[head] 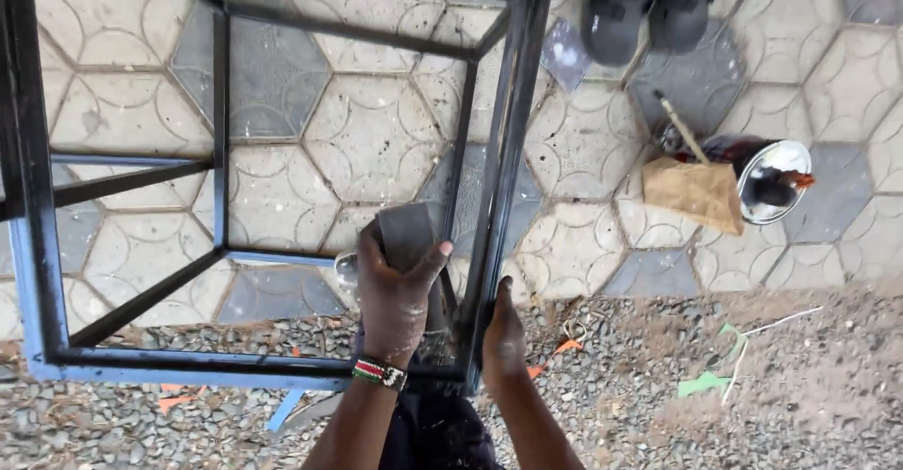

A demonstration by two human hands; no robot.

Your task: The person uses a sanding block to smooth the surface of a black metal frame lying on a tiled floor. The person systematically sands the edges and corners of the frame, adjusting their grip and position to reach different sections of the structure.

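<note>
Right now your left hand (395, 291) pinches a grey sanding sheet (407, 233) just inside the black metal frame (499, 169), ready to rub the corner upright, while your right hand (503, 334) closes around that upright's outer edge, presumably steadying the frame.

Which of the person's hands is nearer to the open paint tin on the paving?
Right. The right hand grips the frame bar on the side of the paint tin; the left hand, holding sandpaper, is farther away.

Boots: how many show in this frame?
2. Both boots stand side by side on the paving at the top edge, right of the frame: one on the left, one on the right. Tops are cropped.
</note>
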